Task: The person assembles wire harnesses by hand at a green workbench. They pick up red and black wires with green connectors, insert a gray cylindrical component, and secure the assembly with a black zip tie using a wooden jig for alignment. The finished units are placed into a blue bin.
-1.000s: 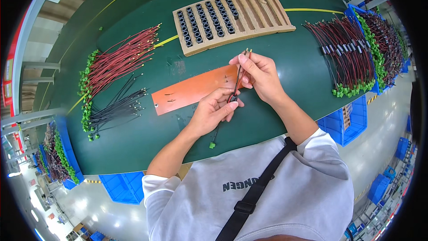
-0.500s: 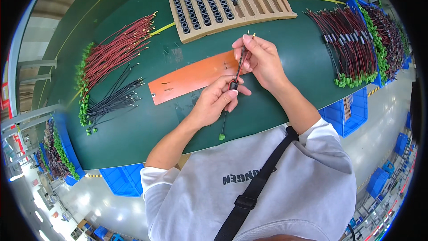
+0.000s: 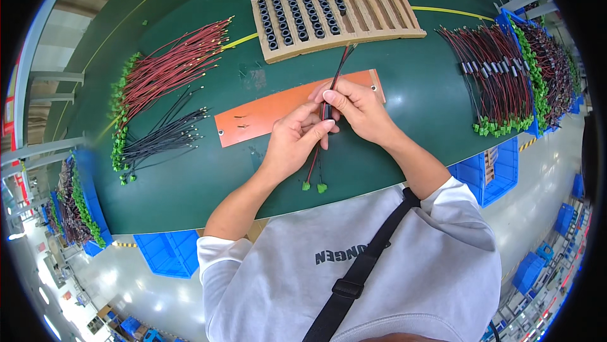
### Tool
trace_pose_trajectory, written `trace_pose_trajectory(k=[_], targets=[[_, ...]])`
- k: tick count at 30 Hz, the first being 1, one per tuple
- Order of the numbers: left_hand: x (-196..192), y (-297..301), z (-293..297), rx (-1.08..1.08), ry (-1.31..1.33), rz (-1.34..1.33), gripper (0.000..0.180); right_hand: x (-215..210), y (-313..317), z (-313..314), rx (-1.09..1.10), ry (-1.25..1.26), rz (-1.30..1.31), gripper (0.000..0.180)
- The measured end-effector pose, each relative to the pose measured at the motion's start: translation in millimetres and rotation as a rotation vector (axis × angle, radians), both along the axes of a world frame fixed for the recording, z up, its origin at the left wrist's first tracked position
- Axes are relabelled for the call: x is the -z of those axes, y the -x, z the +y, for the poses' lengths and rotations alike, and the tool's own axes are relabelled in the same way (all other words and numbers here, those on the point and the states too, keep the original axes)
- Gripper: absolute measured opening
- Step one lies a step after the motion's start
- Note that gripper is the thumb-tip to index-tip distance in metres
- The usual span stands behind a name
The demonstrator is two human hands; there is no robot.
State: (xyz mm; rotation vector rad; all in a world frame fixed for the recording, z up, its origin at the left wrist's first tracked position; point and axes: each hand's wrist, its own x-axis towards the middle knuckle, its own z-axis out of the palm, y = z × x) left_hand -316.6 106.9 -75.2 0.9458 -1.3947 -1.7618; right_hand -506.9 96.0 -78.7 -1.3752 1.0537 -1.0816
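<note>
My left hand (image 3: 296,143) and my right hand (image 3: 354,108) meet over the orange plate (image 3: 265,111) on the green table. Together they pinch a thin pair of wires (image 3: 336,76), one red and one black. The wires' bare ends point up toward the wooden tray (image 3: 386,10). Their green connectors (image 3: 314,186) hang below my hands near the table's front edge. A small black ring seems to sit on the wires between my fingertips.
Black rings (image 3: 297,16) fill the wooden tray's left slots. Red wires (image 3: 171,67) and black wires (image 3: 161,136) with green connectors lie at the left. Finished wire bundles (image 3: 499,83) lie at the right. Blue bins (image 3: 487,168) stand under the table edge.
Both hands stayed together on the wire pair. The wires now stick out farther above my fingers, and the green connectors hang side by side below.
</note>
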Motion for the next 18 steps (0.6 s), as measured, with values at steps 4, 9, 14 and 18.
trace_pose_trajectory(k=[4,9,14,18], targets=[[2.0,-9.7,-7.3,0.046,-0.049,-0.093,0.030,-16.5,3.0,-3.1,0.071,-0.163,-0.201,0.030],[0.2,-10.1,-8.7,0.022,-0.126,-0.051,0.022,-6.1,3.8,-6.3,0.001,-0.231,-0.354,0.024],[10.3,-9.7,-5.8,0.001,0.048,-0.076,0.022,-6.7,10.3,-9.3,0.021,-0.260,-0.386,0.023],[9.2,-5.6,-3.6,-0.043,0.002,-0.014,0.021,-9.7,9.7,-7.7,0.031,-0.227,-0.384,0.022]])
